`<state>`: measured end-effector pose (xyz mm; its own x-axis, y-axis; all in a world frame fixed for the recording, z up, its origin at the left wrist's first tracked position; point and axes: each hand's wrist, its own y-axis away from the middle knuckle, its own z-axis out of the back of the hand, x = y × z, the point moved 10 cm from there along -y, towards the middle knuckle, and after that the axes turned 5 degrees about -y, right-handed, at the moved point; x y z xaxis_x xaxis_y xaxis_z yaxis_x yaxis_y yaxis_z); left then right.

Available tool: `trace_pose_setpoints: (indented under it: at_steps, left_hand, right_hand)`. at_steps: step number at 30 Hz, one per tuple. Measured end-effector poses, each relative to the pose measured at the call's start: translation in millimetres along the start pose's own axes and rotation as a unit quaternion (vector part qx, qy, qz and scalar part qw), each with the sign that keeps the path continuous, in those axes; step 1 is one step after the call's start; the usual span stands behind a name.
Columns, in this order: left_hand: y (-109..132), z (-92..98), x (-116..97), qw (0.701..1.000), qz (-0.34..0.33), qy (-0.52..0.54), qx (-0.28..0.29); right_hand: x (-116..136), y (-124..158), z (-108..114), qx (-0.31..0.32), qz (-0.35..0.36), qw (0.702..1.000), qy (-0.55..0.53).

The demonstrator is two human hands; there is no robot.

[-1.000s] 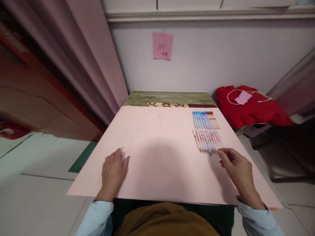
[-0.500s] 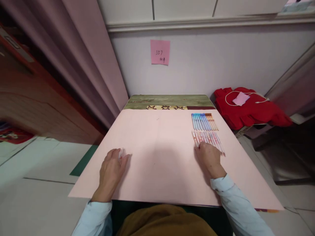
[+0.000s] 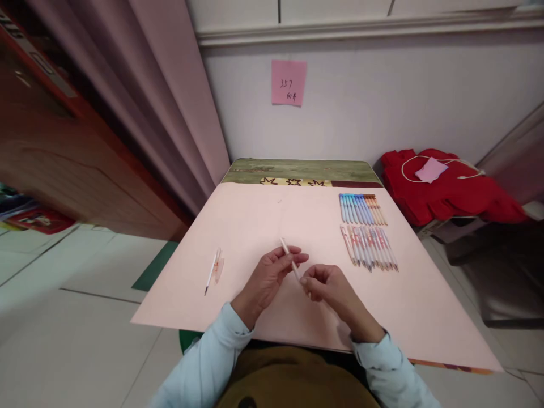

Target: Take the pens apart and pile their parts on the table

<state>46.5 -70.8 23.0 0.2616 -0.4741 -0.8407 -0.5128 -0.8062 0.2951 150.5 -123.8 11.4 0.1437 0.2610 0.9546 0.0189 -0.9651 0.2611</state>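
A slim whitish pen [image 3: 296, 272] is held over the near middle of the table, tilted between my two hands. My left hand [image 3: 272, 275] pinches its upper part between thumb and fingers. At its lower end, the fingertips of my right hand [image 3: 329, 286] are closed on it. On the left of the pink sheet lie a white refill with a dark tip [image 3: 210, 275] and a clear pen part [image 3: 219, 271] beside it. Toward the right are a row of pale patterned pens [image 3: 369, 247] and, behind it, a row of blue and orange-brown pens [image 3: 361, 209].
A large pink sheet [image 3: 255, 215] covers most of the table, with a green wood-look strip [image 3: 297, 169] at the back. Red cloth [image 3: 459, 198] with a white cable [image 3: 408, 170] lies to the right. A pink note [image 3: 289, 83] is on the wall.
Both hands have come together at the near middle. My right hand left the pale pen row with a pen. My left hand moved right, leaving the refill and clear part on the sheet.
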Motion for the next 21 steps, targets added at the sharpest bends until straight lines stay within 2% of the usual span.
trace_pose_setpoints:
  at_steps: [3,6,10,12,14,18,20,21]
  left_hand:
    - [1,15.4,0,0.998,0.009,0.041,-0.040]
    - [6,25.5,-2,0.996,0.014,0.060,-0.063]
    - [11,23.7,-8,0.997,-0.008,0.070,-0.032]
    - [12,25.9,-9,0.997,-0.017,0.070,-0.031]
    - [11,31.6,-7,0.997,-0.022,0.060,-0.047]
    - [7,42.7,-11,0.993,-0.066,0.027,-0.096]
    - [8,48.1,-15,0.987,-0.090,0.016,-0.131]
    - [9,49.5,-17,0.985,-0.095,0.012,-0.143]
  right_hand:
    - [-9,-5,-32,0.078,-0.019,0.991,-0.105]
    - [-17,-7,-57,0.138,-0.067,0.965,-0.215]
    - [-25,-8,-77,0.155,-0.122,0.917,-0.346]
    - [-30,-8,-80,0.145,-0.140,0.911,-0.361]
    - [-30,-11,-76,0.119,-0.121,0.928,-0.331]
    - [-17,-16,-56,0.025,-0.031,0.974,-0.223]
    - [-12,-17,-48,-0.017,-0.007,0.981,-0.195]
    - [-14,-17,-48,-0.023,-0.017,0.980,-0.195]
